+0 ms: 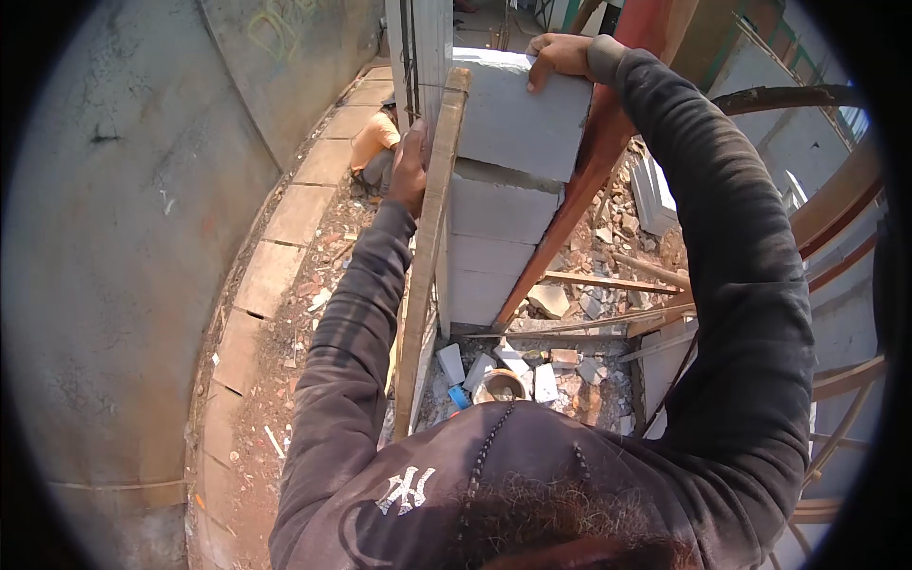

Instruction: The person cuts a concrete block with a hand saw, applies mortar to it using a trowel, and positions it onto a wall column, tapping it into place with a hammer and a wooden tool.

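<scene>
A large pale grey lightweight concrete block (pixel 522 114) sits on top of a stack of similar blocks (pixel 499 214), with a gap beneath its front edge. My right hand (pixel 562 57) grips its top right corner, thumb down the front face and fingers over the top. At the left end of the stack stands a long upright wooden plank (pixel 439 180). My left hand (pixel 409 171) is closed against the plank's left edge; its fingertips are partly hidden, and I cannot tell whether they also touch the block.
A grey column (pixel 432 43) with reinforcing bars rises behind the plank. Right of the stack leans a reddish-brown beam (pixel 579 190). Below lie rubble, broken blocks and a bucket (pixel 501 385). A person (pixel 377 147) squats by the paved strip (pixel 275 242) along the left wall (pixel 114 237).
</scene>
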`<state>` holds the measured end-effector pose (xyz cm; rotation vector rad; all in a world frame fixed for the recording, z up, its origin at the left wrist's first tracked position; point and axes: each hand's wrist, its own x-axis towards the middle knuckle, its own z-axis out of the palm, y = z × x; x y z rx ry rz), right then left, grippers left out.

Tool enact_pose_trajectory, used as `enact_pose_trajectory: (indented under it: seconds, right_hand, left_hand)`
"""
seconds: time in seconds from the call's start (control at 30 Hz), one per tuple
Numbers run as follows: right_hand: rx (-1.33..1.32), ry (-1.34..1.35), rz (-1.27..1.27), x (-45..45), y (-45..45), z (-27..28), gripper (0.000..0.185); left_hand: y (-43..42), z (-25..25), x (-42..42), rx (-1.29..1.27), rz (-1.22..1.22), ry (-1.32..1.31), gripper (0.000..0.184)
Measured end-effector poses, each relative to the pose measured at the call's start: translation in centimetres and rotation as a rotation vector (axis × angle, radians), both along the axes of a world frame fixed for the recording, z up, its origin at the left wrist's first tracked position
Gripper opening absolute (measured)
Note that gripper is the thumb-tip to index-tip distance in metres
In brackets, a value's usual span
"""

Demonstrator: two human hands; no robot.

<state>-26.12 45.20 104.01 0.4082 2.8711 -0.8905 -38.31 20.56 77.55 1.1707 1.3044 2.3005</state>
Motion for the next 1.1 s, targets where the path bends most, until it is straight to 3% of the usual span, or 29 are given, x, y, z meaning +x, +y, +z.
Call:
enact_pose_trajectory:
  seconds: [0.1, 0.13, 0.23, 0.4, 0.47, 0.5, 0.57, 0.67, 1.0, 1.1]
  right_hand:
    - [0.002, 0.004, -0.016, -0.2, 0.0, -0.6, 0.058]
    - [0.039, 0.004, -0.014, -0.3, 0.1, -0.9, 0.057]
    - [0.04, -0.062, 0.015, -0.7, 0.6, -1.5, 0.056]
    - [0.164, -0.04, 0.072, -0.9, 0.3, -2.2, 0.058]
    - [0.094, -0.012, 0.038, -0.5, 0.6, -2.2, 0.036]
    - [0.096, -0.012, 0.035, -0.6, 0.7, -2.3, 0.036]
    - [0.12, -0.009, 0.042, -0.9, 0.6, -2.6, 0.054]
    - [-0.043, -0.091, 0.002, -1.0, 0.7, -2.5, 0.055]
    - [0.13, -0.083, 0.081, -0.1, 0.5, -2.5, 0.048]
    - [0.113, -0.181, 0.032, 0.0, -0.2, -1.5, 0.058]
  left_hand:
    - [-0.2, 1.1, 1.4, -0.014, -0.196, -0.26, 0.067]
    - [-0.5, 1.5, 2.4, 0.015, -0.132, -0.188, 0.056]
    - [0.9, -0.7, 0.8, -0.016, 0.111, 0.158, 0.053]
    - [0.0, -1.3, -0.6, -0.083, -0.22, -0.292, 0.065]
    - [0.2, -0.9, 0.3, -0.059, -0.225, -0.334, 0.065]
    - [0.3, -0.3, 0.7, -0.027, -0.221, -0.375, 0.066]
    - [0.1, 0.5, 1.4, -0.019, -0.225, -0.386, 0.065]
    - [0.0, 0.9, 1.9, -0.016, -0.218, -0.392, 0.065]
    - [0.3, -0.1, 0.9, -0.028, -0.202, -0.33, 0.063]
    - [0.7, -1.2, -0.4, -0.053, -0.138, -0.258, 0.061]
